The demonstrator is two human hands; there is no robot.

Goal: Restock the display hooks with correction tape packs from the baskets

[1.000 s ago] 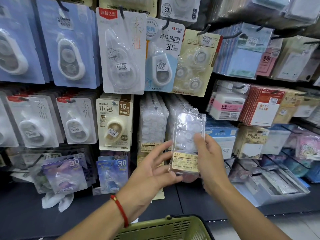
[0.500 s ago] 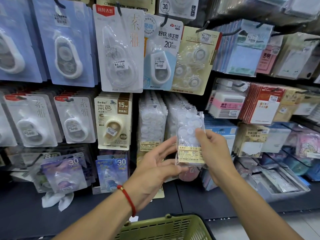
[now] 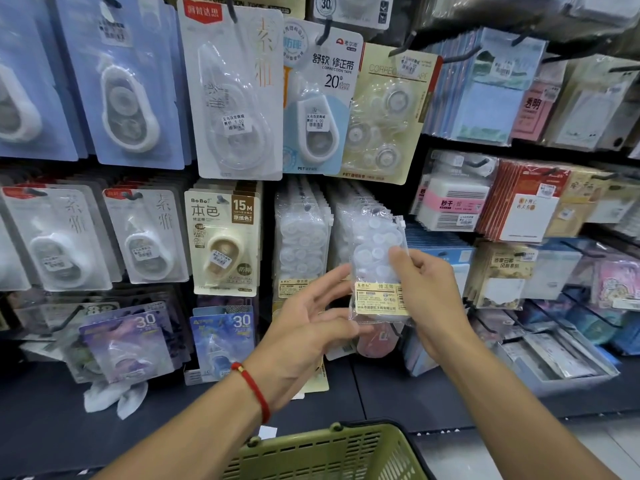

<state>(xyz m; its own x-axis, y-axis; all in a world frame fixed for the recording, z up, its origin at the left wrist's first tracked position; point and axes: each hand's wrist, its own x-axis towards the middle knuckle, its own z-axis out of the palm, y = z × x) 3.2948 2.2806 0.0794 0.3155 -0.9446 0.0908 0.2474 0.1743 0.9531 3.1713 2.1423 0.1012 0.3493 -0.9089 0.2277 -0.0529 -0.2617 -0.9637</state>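
Observation:
My right hand (image 3: 427, 296) grips a clear correction tape pack (image 3: 375, 268) with a yellow label, held upright in front of the hanging row of the same packs (image 3: 349, 216). A second row of these clear packs (image 3: 301, 237) hangs just to the left. My left hand (image 3: 304, 327), with a red cord at the wrist, is spread open just left of the held pack's lower edge, its fingertips near the label. The hook under the pack's top is hidden. A green basket (image 3: 332, 452) sits below my arms at the bottom edge.
Carded correction tapes fill the hooks to the left and above, such as the beige 15M pack (image 3: 223, 237) and the blue 20 m pack (image 3: 317, 98). Sticky notes and erasers (image 3: 453, 202) hang on the right. A dark shelf (image 3: 398, 393) runs below.
My right hand has carried the clear pack a little up and toward the hanging row. My left hand followed beside it, still open. The basket stayed in place.

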